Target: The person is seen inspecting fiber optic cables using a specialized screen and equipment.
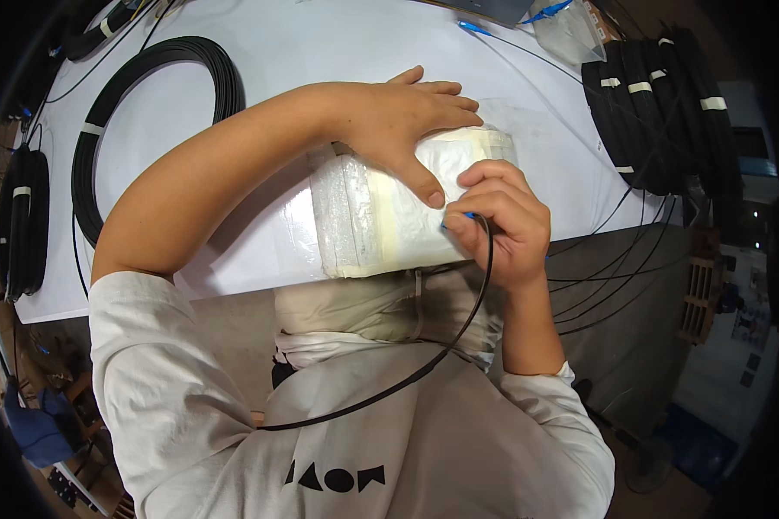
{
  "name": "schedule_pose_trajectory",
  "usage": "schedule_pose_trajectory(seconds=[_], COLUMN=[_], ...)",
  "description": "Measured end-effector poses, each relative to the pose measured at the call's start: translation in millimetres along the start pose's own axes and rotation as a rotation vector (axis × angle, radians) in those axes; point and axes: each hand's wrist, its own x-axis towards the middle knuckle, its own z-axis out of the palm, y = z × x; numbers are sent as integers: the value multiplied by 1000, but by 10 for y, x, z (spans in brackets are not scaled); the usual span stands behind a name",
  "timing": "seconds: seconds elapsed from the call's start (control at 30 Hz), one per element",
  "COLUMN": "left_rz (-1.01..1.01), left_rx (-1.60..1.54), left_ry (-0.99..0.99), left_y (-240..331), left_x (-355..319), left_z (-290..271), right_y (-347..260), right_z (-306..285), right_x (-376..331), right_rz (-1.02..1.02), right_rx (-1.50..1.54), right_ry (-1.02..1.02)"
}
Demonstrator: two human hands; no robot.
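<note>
Left hand [407, 117] lies flat on the taped white block [407, 212] at the bench [320, 43] edge; right hand [502, 221], against the block's right end, has its grip closed around the black cable [459, 333] (blue tip), so I'd keep the block pinned and feed slowly

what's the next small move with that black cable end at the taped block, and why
Probably ease the blue-tipped cable end a little further against the tape-wrapped white block. The right hand pinches the black cable right at the block's near edge, and the left hand lies flat on top with its thumb beside the tip, steadying the block. Whether the tip has entered anything cannot be seen.
</note>
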Motion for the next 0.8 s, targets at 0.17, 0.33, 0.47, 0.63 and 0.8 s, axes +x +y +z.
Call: schedule_pose_trajectory(seconds=[0.17, 0.33, 0.47, 0.63, 0.8], left_rz=[-5, -2, 5, 5, 7], left_rx=[-1, -5, -8, 5, 1], left_ry=[2, 10, 13, 8, 8], left_y=[-9, -26, -44, -21, -29], left_x=[-3, 9, 1, -6, 8], left_z=[16, 30, 23, 7, 24], right_y=[-40, -59, -94, -112, -108], right_z=[-27, -19, 42, 37, 41], right_x=[18, 31, 0, 20, 43], right_rz=[-5, -7, 115, 34, -49], right_rx=[51, -8, 43, 9, -9], right_ry=[-49, -88, 4, -72, -90])
